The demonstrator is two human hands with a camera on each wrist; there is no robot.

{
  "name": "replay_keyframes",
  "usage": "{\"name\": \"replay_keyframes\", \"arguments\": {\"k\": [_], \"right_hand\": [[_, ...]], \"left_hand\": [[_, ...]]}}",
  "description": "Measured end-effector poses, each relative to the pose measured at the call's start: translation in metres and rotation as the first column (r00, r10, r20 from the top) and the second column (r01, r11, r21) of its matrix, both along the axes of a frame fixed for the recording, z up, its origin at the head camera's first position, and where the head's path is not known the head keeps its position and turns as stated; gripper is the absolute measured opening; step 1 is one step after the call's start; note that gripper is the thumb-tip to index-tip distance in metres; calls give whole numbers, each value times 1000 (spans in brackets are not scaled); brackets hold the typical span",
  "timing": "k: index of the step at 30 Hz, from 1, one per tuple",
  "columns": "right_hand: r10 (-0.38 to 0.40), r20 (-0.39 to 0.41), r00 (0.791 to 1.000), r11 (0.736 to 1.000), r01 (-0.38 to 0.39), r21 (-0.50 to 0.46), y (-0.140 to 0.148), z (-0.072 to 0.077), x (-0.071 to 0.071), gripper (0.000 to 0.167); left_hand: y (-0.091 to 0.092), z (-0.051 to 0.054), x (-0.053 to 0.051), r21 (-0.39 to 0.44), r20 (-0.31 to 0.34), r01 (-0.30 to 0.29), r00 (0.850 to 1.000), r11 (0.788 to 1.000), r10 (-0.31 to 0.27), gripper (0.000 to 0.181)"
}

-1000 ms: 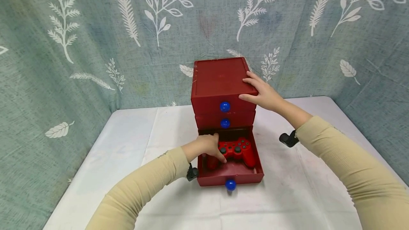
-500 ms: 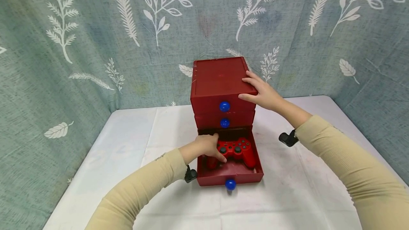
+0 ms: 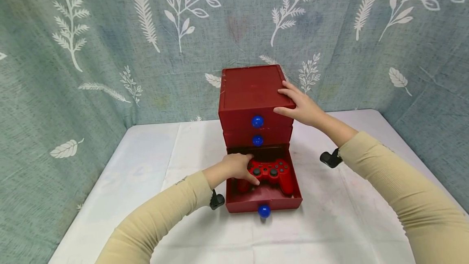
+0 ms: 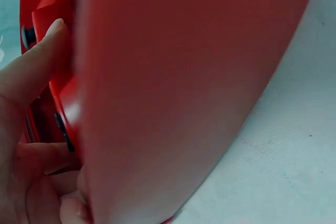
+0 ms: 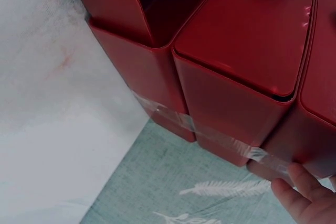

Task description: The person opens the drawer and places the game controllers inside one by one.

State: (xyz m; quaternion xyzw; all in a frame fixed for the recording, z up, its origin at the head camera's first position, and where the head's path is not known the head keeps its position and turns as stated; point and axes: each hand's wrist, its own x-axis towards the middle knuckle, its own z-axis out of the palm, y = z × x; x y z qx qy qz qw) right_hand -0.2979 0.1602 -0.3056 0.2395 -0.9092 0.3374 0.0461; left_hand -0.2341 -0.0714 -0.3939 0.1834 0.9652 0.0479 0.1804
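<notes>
A red game controller (image 3: 282, 174) with dark thumbsticks lies in the pulled-out bottom drawer (image 3: 245, 207) of a dark red drawer unit (image 3: 253, 89). My left hand (image 3: 234, 168) reaches over the drawer's left wall and grips the controller's left end. In the left wrist view, the thumb is on one side of the controller (image 4: 68, 98) and the fingers curl on the other, partly hidden by the drawer wall. My right hand (image 3: 302, 109) rests with spread fingers on the unit's top right edge; in the right wrist view, its fingertips touch the side.
Two upper drawers with blue knobs (image 3: 257, 122) are closed above the bottom one, whose own blue knob (image 3: 264, 211) faces me. Clear tape (image 5: 220, 137) runs along the unit's side. A white-covered table (image 3: 198, 231) carries it, with a leaf-patterned curtain (image 3: 165, 84) behind.
The controller has shifted very slightly to the right in the drawer, along with the left hand's fingers. My right hand stays in place on the unit.
</notes>
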Motion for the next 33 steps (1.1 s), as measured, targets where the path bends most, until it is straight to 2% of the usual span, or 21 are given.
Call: {"name": "replay_keyframes", "arguments": {"k": [6, 12, 21, 27, 33], "right_hand": [[2, 9, 1000, 1000, -2, -2, 1, -1, 0, 69], [7, 13, 1000, 1000, -7, -7, 1, -1, 0, 70], [9, 14, 1000, 1000, -9, -6, 1, 0, 0, 68], [11, 12, 1000, 1000, -11, -1, 1, 0, 0, 68], [12, 4, 1000, 1000, -12, -1, 1, 0, 0, 68]], "left_hand": [[0, 2, -1, 15, 25, -12, 1000, 1000, 12, 86], [-4, 5, 1, 56, 15, -12, 1000, 998, 12, 79], [-17, 14, -1, 125, 17, -16, 1000, 992, 14, 68], [-22, 23, -2, 186, 33, -46, 999, 982, 40, 66], [-26, 37, -2, 240, 30, -39, 999, 970, 32, 67]]}}
